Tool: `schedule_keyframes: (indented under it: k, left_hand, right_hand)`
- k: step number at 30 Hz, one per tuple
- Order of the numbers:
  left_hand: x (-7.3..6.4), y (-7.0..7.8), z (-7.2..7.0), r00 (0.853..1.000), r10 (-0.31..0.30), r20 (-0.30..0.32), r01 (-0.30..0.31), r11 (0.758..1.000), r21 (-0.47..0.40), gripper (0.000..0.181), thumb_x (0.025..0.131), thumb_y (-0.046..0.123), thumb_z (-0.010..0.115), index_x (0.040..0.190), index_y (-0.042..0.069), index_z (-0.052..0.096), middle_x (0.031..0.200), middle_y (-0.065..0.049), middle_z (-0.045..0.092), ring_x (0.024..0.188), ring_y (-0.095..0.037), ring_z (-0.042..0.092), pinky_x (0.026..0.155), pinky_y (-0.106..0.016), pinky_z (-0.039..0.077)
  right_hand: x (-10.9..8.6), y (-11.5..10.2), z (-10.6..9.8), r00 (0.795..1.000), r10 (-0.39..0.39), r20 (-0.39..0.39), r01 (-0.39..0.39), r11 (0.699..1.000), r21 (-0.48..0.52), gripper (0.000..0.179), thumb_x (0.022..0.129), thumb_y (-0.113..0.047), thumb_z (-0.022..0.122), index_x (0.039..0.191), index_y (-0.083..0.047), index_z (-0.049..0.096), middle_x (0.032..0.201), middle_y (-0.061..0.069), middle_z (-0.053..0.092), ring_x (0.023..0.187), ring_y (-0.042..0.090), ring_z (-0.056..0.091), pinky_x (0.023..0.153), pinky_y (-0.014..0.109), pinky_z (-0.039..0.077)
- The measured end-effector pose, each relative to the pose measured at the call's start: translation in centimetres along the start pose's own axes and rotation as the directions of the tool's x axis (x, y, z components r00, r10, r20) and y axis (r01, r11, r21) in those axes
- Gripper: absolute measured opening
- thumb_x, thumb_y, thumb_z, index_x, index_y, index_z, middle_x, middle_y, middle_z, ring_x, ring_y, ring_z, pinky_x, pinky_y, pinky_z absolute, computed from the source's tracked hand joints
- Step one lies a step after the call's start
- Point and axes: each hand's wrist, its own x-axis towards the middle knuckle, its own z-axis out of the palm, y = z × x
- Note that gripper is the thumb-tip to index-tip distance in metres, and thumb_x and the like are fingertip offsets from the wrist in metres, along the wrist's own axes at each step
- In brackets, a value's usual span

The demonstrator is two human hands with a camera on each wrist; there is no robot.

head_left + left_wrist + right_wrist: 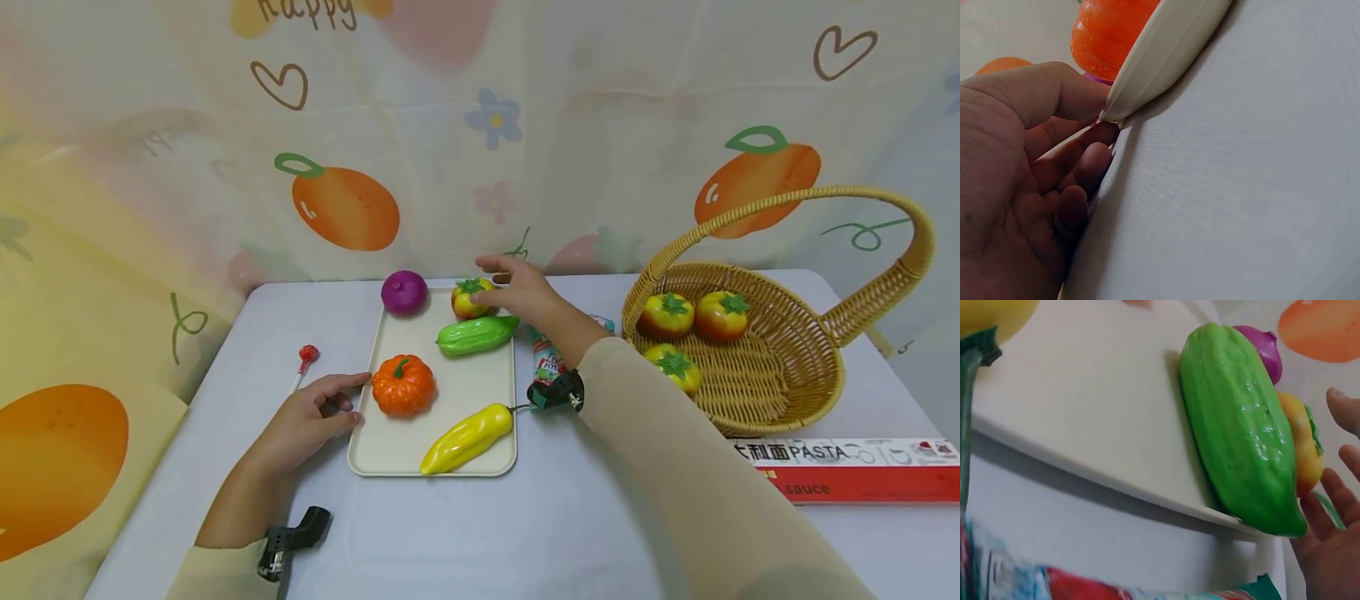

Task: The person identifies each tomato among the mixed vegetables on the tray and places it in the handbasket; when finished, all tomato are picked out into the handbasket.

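Note:
A cream tray (472, 383) lies on the grey table. It carries a purple onion (404, 292), a tomato (468, 298), a green gourd (477, 335), an orange pumpkin (402, 385) and a yellow pepper (467, 437). My left hand (307, 417) grips the tray's left rim (1166, 56), thumb on top and fingers curled beneath, beside the pumpkin (1107, 31). My right hand (519, 290) hovers with fingers spread just right of the tomato (1307, 450) and above the gourd (1235, 425), holding nothing.
A wicker basket (825, 392) with a tall handle stands at the right and holds three tomatoes (722, 315). A red pasta box (855, 471) lies in front of it. A printed sachet (547, 358) lies under my right forearm. A red lollipop (306, 357) lies left of the tray.

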Motion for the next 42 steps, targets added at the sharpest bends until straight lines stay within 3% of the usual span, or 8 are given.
schedule_keyframes:
  k: [12,29,42]
  left_hand:
    - [0.1,0.0,0.0,1.000,-0.004,-0.008,0.004,1.000,0.025,0.054,0.094,0.008,0.081,0.146,0.010,0.066,0.105,-0.012,0.062,0.097,-0.030,0.053,0.071,-0.025,0.047]
    - [0.1,0.0,-0.1,1.000,-0.011,-0.005,0.011,0.999,0.032,0.055,0.094,0.011,0.082,0.147,0.011,0.065,0.107,-0.012,0.062,0.098,-0.029,0.052,0.072,-0.023,0.048]
    - [0.1,0.0,-0.1,1.000,-0.006,-0.002,0.006,1.000,0.024,0.055,0.094,0.009,0.081,0.146,0.011,0.066,0.106,-0.013,0.062,0.098,-0.030,0.053,0.071,-0.023,0.048]
  right_hand:
    - [0.6,0.2,1.5,0.999,0.045,-0.026,-0.046,0.997,-0.067,0.066,0.093,-0.018,0.086,0.153,-0.015,0.059,0.152,0.006,0.056,0.131,0.028,0.057,0.111,0.039,0.048]
    - [0.5,0.3,1.5,0.998,0.045,-0.043,-0.047,0.997,-0.053,0.062,0.095,-0.018,0.085,0.151,-0.012,0.060,0.149,0.008,0.058,0.131,0.029,0.058,0.112,0.040,0.047]
    - [0.3,0.3,1.4,0.998,0.041,-0.039,-0.045,0.994,-0.099,0.063,0.095,-0.022,0.084,0.152,-0.012,0.059,0.149,0.007,0.059,0.130,0.029,0.058,0.110,0.039,0.049]
